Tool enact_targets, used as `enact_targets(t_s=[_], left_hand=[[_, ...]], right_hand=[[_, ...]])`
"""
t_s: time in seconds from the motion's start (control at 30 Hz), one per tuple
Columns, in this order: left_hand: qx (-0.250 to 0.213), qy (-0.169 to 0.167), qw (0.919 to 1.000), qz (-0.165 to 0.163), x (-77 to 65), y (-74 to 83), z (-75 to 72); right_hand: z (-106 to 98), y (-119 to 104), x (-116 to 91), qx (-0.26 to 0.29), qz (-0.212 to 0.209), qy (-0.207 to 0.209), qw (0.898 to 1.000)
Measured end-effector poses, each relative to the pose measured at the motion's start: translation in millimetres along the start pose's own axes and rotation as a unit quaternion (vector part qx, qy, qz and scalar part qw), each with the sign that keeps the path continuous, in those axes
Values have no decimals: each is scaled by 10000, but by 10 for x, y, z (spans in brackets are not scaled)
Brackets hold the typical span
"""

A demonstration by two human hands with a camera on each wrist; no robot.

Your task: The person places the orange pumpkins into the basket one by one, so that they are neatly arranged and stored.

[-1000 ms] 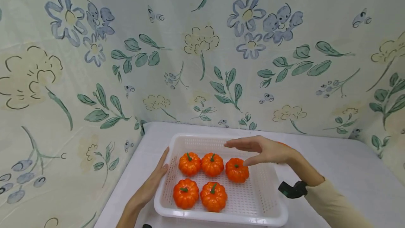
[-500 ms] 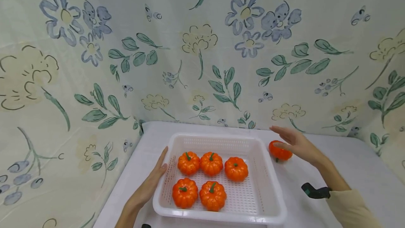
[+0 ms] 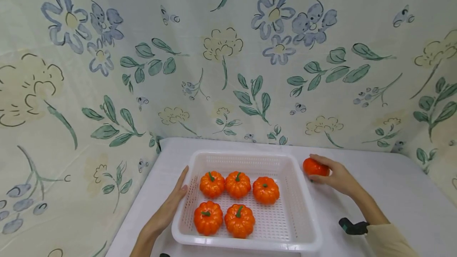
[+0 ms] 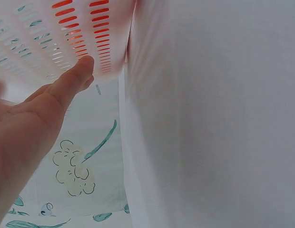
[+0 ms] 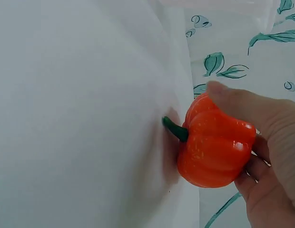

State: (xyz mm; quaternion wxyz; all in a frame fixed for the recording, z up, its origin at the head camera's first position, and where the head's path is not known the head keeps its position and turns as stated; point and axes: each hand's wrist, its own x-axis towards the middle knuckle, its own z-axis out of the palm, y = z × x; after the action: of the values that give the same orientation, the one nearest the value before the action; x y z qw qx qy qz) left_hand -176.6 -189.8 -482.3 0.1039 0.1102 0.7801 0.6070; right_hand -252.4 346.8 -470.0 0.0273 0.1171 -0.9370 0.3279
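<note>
To the right of the white plastic basket (image 3: 246,245), my right hand (image 3: 337,175) grips a small orange pumpkin (image 3: 315,167) with a green stem. In the right wrist view the thumb lies on one side of this pumpkin (image 5: 214,147) and the fingers curl round the other. The pumpkin lies on its side against the white cloth. My left hand (image 3: 169,205) rests with straight fingers along the basket's left side. Seen from the left wrist, the hand (image 4: 47,109) touches the slotted basket wall (image 4: 85,42). Several like pumpkins (image 3: 237,185) sit inside the basket, towards its left and middle.
A white cloth covers the table (image 3: 385,185). Behind it and to the left hangs a floral curtain (image 3: 221,62). The basket's raised rim stands between the pumpkins inside and the one in my right hand.
My right hand has moved from above the basket to the right, out to the pumpkin lying outside, and closed its fingers round it. The left hand stays at the basket's side.
</note>
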Motion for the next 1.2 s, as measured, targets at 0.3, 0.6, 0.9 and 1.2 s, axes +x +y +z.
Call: enact_targets(t_s=[0.3,0.6,0.9,1.2], left_hand=[[75,57,10000,-27,3,15,5],[69,46,10000,4,2,10,6],[45,34,10000,-55,-12,13,7],[80,71,9999,-102,-5,6,4]], right_hand=[[51,52,-1,-326,-287,328,9985],[52,81,-82,250,-125,505,9983],[15,117,-178,608,400,277,9970],[4,117,-172,457,-250,439,9977]])
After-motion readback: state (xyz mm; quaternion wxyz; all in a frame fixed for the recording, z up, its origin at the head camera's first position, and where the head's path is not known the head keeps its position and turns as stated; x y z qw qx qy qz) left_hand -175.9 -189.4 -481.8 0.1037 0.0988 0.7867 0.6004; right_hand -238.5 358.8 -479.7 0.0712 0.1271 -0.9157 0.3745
